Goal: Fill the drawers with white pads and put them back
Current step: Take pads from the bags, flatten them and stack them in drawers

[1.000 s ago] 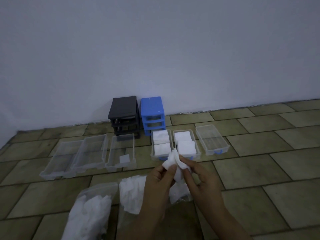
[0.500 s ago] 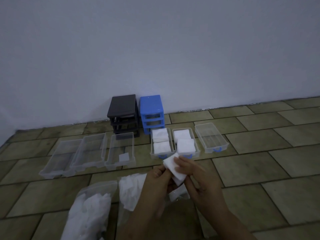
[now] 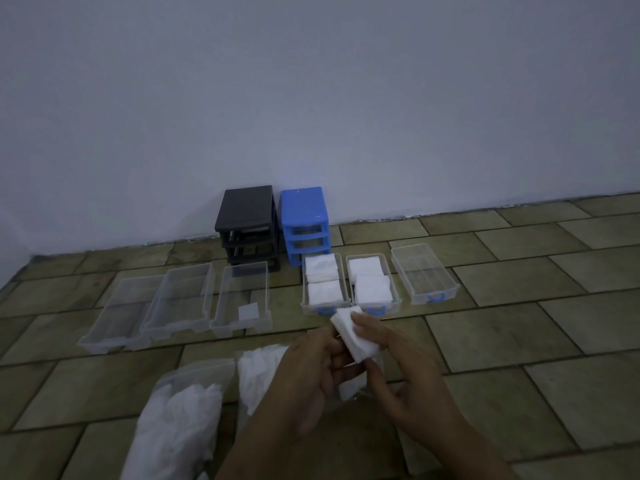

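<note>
Head view: left hand (image 3: 308, 372) and right hand (image 3: 408, 379) both pinch 1 white pad (image 3: 353, 336), hiding its lower edge.

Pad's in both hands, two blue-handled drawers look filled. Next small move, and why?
Probably carry the pad, pinched between left hand and right hand, over to the empty blue-handled drawer on the right; the two drawers beside it already hold pads.

Bag (image 3: 173, 427) (bottom edge) cut off
</note>
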